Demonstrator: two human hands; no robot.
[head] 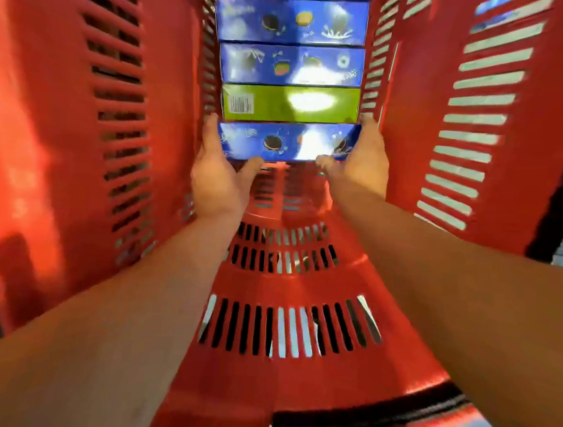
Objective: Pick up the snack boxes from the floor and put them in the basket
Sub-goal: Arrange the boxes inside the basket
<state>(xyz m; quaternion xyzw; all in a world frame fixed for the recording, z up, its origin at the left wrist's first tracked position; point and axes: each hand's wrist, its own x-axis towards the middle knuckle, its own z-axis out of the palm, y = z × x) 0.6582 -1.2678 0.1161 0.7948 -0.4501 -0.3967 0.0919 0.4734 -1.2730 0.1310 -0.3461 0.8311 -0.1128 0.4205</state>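
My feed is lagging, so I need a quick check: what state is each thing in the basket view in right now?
Nearest blue box: held at both ends, standing on edge beside the green box.
Green box: on edge in the row, barcode showing.
Other blue boxes: on edge in the row behind it.
Basket: partly filled, near end bare.
Left hand: gripping the box's left end.
Right hand: gripping its right end.
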